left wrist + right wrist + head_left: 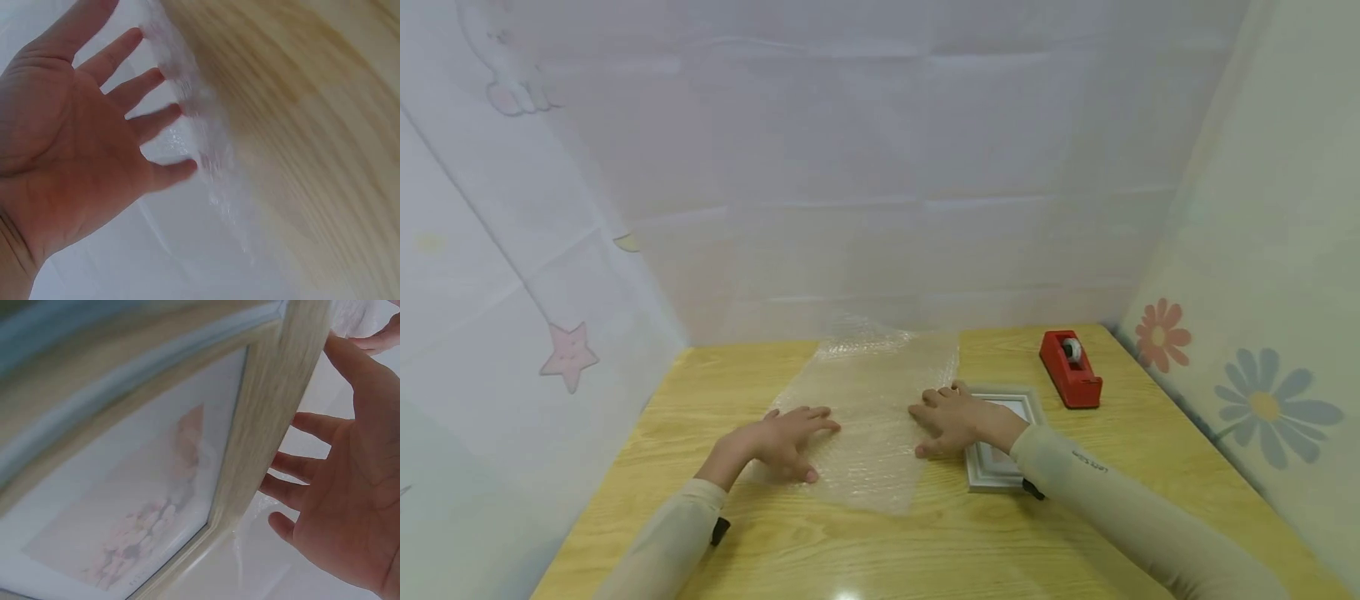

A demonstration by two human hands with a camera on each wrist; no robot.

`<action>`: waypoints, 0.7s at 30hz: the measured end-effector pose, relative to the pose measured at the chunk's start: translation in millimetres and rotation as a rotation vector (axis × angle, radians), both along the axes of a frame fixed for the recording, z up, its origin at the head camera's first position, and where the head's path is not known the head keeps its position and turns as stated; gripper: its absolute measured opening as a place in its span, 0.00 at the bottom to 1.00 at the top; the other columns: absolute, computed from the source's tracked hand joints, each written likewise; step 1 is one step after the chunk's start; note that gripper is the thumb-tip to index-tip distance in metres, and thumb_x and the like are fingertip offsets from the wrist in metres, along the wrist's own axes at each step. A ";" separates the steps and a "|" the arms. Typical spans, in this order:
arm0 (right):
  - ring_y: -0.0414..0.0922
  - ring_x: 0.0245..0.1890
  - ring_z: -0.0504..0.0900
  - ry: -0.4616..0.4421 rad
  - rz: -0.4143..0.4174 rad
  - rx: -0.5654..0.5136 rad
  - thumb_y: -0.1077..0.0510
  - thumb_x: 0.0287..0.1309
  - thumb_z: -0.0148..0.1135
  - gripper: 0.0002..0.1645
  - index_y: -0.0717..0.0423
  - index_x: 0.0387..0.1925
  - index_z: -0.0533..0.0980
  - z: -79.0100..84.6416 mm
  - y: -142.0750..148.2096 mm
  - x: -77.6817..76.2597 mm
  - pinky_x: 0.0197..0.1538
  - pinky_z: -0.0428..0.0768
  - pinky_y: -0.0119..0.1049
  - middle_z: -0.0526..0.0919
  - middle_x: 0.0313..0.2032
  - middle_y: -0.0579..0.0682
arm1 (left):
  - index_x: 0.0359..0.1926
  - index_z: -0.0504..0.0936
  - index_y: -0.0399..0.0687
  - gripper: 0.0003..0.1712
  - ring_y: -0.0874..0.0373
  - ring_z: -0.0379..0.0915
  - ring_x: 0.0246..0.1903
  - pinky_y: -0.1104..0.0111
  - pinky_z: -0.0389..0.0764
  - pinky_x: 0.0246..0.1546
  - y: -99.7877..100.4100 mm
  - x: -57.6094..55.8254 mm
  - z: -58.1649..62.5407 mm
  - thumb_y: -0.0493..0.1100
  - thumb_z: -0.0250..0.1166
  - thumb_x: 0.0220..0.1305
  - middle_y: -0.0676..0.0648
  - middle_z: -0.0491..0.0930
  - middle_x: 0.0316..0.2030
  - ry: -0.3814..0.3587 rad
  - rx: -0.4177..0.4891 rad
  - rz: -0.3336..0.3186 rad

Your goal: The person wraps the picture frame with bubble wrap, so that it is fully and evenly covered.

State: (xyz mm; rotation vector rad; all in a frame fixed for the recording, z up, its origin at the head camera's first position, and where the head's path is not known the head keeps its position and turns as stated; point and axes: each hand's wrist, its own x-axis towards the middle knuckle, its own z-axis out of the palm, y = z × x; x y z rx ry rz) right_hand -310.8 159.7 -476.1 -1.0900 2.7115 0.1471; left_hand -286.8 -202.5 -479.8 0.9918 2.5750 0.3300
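Observation:
A sheet of clear bubble wrap (868,417) lies spread on the wooden table. On its left edge rests my left hand (786,442), fingers spread and fairly straight; the left wrist view shows the fingertips of this hand (81,137) touching the bubble wrap (209,150). My right hand (951,418) reaches over the sheet's right edge with spread fingers and grips nothing. Under the right wrist is a pale picture frame (992,482), partly hidden by the hand and sleeve. In the right wrist view the frame (262,406) holds a pinkish floral print, beside the right hand (350,481).
A red tape dispenser (1071,375) with a roll of tape stands at the table's back right. The wooden table (850,558) meets cloth-covered walls (865,167) at the back and sides. Flowers and a star are printed on the side cloths.

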 end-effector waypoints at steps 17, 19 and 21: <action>0.58 0.70 0.64 0.054 -0.028 -0.030 0.21 0.63 0.50 0.52 0.45 0.78 0.62 -8.2 1.5 -8.8 0.69 0.50 0.65 0.65 0.72 0.56 | 0.79 0.60 0.55 0.49 0.28 0.31 0.74 0.31 0.46 0.66 0.6 -24.6 -4.4 0.49 0.76 0.62 0.39 0.38 0.80 -0.146 0.039 0.037; 0.58 0.69 0.64 0.059 -0.031 -0.043 0.21 0.64 0.50 0.51 0.46 0.77 0.62 -9.4 1.9 -9.6 0.69 0.50 0.65 0.65 0.72 0.56 | 0.79 0.60 0.55 0.50 0.28 0.30 0.75 0.31 0.45 0.66 -0.3 -29.1 -5.0 0.49 0.76 0.62 0.39 0.38 0.80 -0.153 0.037 0.032; 0.58 0.70 0.64 0.061 -0.035 -0.042 0.21 0.64 0.50 0.51 0.46 0.77 0.62 -10.3 1.3 -10.4 0.69 0.49 0.65 0.65 0.72 0.56 | 0.79 0.60 0.55 0.50 0.28 0.29 0.75 0.30 0.44 0.66 -1.1 -32.2 -5.4 0.48 0.76 0.61 0.39 0.38 0.80 -0.164 0.039 0.035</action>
